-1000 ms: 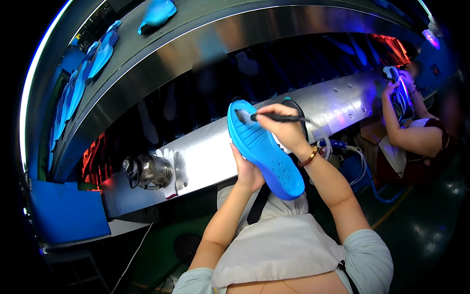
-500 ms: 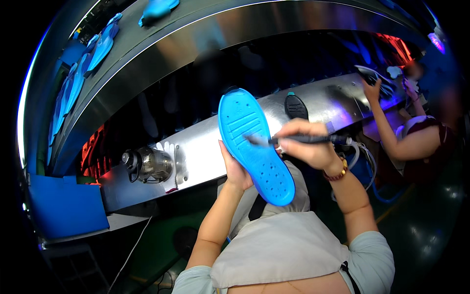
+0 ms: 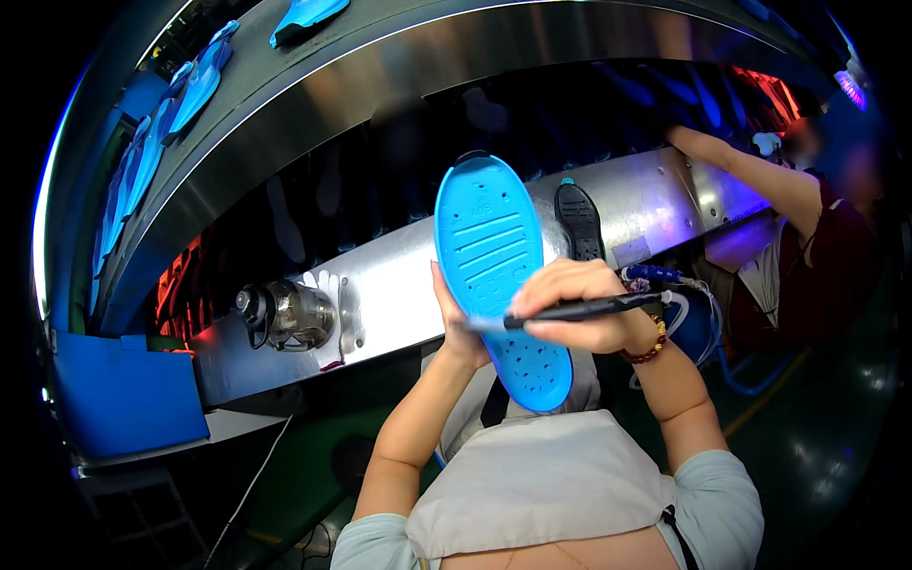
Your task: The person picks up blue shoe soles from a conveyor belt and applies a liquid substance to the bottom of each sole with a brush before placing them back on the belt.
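Observation:
A bright blue shoe sole with ribs and small holes hangs in front of me, tilted, toe end away. My left hand grips it by its left edge, the fingers hidden behind it. In my right hand is a black-handled brush, held like a pen. Its blurred tip points left across the sole's midsection, close to my left hand; whether the bristles touch is unclear. A black sole lies on the metal ledge just beyond my right hand.
On the metal ledge stand a clear jug with a dark lid and a pale glove. Blue soles ride the belt above left. Hoses hang at right, near a co-worker's outstretched arm. A blue box stands left.
The brush has moved down the blue sole, from its ribbed part to its midsection. The sole has shifted slightly right. At right, the co-worker's arm now reaches toward the dark rack.

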Demonstrator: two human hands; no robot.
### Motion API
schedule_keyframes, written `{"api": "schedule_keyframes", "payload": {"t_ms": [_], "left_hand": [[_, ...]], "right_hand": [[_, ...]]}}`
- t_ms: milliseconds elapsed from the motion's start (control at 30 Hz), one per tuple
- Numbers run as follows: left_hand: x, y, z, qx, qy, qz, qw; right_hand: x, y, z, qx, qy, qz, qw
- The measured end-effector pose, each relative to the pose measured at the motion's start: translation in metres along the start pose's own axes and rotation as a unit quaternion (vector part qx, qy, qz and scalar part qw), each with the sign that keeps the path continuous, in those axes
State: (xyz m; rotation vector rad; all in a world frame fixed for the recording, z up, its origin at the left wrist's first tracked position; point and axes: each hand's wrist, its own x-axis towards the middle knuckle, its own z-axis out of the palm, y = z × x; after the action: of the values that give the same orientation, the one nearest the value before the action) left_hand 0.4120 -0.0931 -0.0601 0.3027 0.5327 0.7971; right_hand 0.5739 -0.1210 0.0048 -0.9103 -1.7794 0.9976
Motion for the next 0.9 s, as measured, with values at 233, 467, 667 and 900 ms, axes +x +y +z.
{"api": "schedule_keyframes", "payload": {"t_ms": [233,467,667,900], "left_hand": [[0.011,0.004,0.007,0.056,0.060,0.082,0.993],[0.019,0.019,0.008,0.010,-0.051,0.087,0.995],[0.024,0.031,0.013,-0.092,-0.111,0.104,0.984],[0.028,0.046,0.011,-0.080,-0.115,0.155,0.978]], "right_hand": [[0.000,0.010,-0.008,0.045,0.048,0.057,0.996],[-0.004,0.010,-0.013,-0.038,0.048,0.054,0.997],[-0.007,0.006,-0.015,-0.020,0.068,0.037,0.997],[-0.017,-0.001,-0.017,0.088,0.023,0.037,0.995]]}}
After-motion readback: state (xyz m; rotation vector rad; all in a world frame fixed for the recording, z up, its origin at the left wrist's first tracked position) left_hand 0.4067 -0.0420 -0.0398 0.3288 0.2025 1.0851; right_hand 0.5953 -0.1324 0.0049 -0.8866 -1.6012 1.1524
